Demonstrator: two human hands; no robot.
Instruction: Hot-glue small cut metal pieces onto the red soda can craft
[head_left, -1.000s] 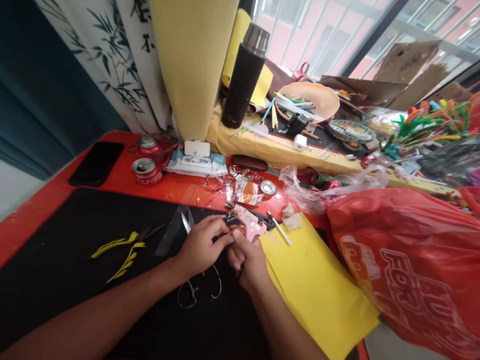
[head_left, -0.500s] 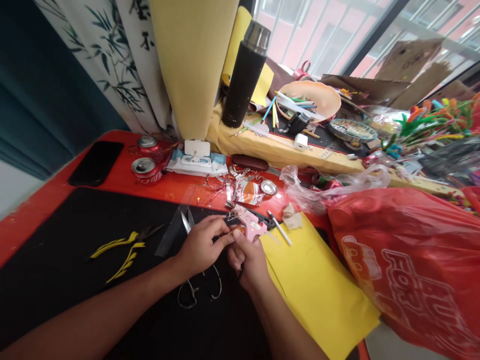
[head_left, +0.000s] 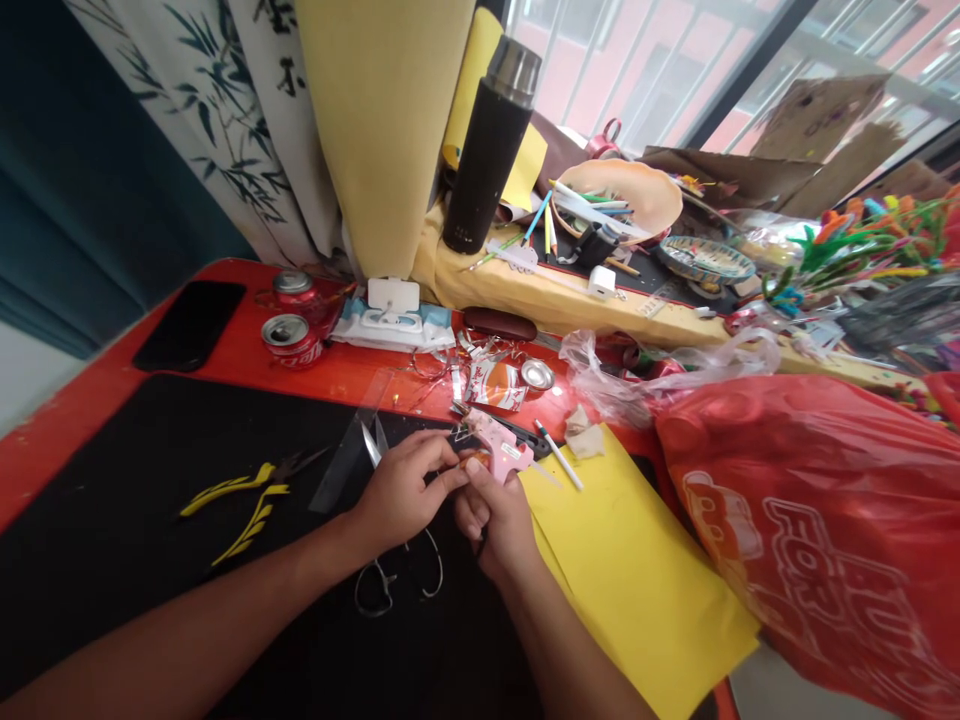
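Your right hand (head_left: 496, 525) grips a pink glue gun (head_left: 501, 445), its nozzle pointing left toward your pinching left hand (head_left: 405, 495).

The left hand (head_left: 409, 490) and right hand (head_left: 495, 525) hold a pink glue gun (head_left: 499, 447) above the red tabletop (head_left: 225, 370). Scissors (head_left: 397, 590) lie just left of the gun, yellow paper (head_left: 637, 590) touches its right, and yellow-handled pliers (head_left: 240, 510) lie farther left.

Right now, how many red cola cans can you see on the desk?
2. One red cola can lies nearest the black phone; the second red cola can is just behind it. Others could be hidden in the clutter.
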